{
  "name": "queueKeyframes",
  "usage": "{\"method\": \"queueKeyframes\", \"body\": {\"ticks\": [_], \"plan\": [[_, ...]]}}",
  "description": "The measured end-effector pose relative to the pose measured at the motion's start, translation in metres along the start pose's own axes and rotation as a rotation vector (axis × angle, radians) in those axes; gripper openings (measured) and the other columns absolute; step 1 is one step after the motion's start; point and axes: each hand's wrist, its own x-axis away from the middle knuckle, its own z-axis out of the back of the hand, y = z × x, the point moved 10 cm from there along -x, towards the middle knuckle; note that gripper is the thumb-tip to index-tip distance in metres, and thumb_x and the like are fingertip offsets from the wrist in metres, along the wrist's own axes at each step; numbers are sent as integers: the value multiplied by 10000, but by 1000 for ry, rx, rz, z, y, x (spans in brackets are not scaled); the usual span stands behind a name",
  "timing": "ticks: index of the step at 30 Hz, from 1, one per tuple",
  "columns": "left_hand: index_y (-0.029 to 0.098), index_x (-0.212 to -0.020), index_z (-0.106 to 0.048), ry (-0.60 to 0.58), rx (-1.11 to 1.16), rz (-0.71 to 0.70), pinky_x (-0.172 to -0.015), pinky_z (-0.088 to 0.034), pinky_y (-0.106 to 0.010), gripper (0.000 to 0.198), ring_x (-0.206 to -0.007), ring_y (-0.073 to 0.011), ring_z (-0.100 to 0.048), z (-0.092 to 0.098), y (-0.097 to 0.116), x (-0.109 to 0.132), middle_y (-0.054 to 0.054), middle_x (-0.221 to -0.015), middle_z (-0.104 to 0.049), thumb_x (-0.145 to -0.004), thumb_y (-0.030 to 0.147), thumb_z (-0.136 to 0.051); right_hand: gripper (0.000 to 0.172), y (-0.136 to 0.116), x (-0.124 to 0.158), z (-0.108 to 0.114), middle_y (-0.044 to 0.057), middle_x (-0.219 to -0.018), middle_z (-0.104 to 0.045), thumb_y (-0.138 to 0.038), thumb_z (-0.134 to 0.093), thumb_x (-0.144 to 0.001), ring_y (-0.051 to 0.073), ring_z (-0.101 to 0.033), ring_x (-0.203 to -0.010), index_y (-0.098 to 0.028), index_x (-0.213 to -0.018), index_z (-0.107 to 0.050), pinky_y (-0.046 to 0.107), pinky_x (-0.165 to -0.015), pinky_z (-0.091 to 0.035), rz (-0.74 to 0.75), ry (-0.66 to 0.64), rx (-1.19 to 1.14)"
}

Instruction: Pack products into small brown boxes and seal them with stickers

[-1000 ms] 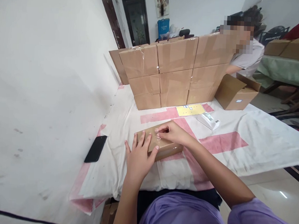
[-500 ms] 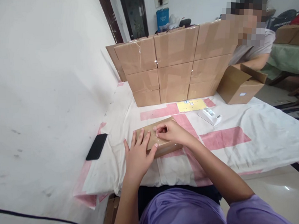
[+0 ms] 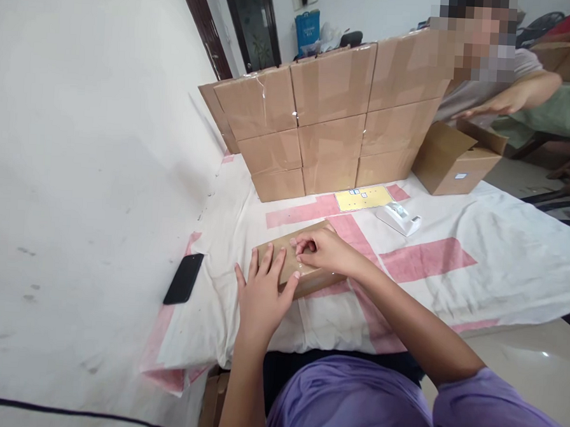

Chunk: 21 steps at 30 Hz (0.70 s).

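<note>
A small flat cardboard box [image 3: 283,248] lies on the white and pink cloth [image 3: 453,280] near the table's front edge. My left hand [image 3: 261,295] rests flat on the box's near left end, fingers spread and thumb along the side. My right hand [image 3: 324,250] lies on top of the box, fingertips curled and pressing on shiny clear tape along the seam. A white tape dispenser [image 3: 399,218] sits beyond the box to the right, and a yellow label sheet [image 3: 365,198] lies just behind it.
A wall of taped cardboard boxes [image 3: 332,120] stands across the back of the table. An open carton [image 3: 454,162] sits to its right, where another person [image 3: 492,84] stretches an arm out. A black phone [image 3: 183,278] lies at the left by the white wall.
My hands have stayed on the small box with little shift. The other person has stretched an arm out to the right. The view has tilted up slightly.
</note>
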Motion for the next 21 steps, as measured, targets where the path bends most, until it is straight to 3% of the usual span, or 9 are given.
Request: {"method": "queueKeyframes", "body": {"ticks": [13, 21], "plan": [[306, -1520, -438, -5, -3, 5, -1196, -151, -742, 568, -1542, -350, -247, 0, 0, 0, -22, -1640, -340, -1000, 530, -400, 219, -2, 0, -2, 10, -845, -740, -73, -631, -752, 146, -661, -773, -170, -929, -717, 262, -734, -432, 43, -18, 47], [312, -1521, -435, -4, 11, 10, -1194, -160, -743, 568, -1543, -348, -246, -1, -1, 0, -26, -1640, -342, -998, 532, -401, 262, -8, 2, 6, 54, -1105, -668, -143, -694, -780, 200, -609, -939, -201, -1034, -722, 426, -1011, -336, 56, 29, 244]]}}
